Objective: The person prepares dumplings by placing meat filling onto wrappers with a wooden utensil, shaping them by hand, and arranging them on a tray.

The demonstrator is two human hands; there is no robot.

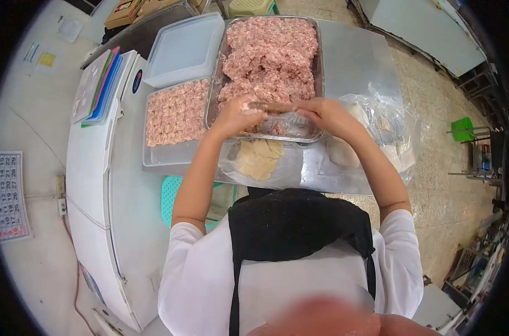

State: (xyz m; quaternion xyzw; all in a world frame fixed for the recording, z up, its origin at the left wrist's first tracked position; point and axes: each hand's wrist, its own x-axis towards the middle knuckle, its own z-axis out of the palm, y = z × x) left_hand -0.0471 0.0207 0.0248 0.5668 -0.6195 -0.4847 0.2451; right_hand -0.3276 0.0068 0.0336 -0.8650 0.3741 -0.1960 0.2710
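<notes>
On the steel tabletop (pixel 352 56), beside rows of small dumplings (pixel 176 115): a flat stick (pixel 277 107) over the near end of the metal tray (pixel 320 67) of minced meat (pixel 271 56). Right hand (pixel 324 115): fingers pinched on one end. Left hand (pixel 235 117): fingers curled near the other, exact grip unclear. Looks light, stiff, probably greasy; best held by the right-hand end, away from meat.
</notes>
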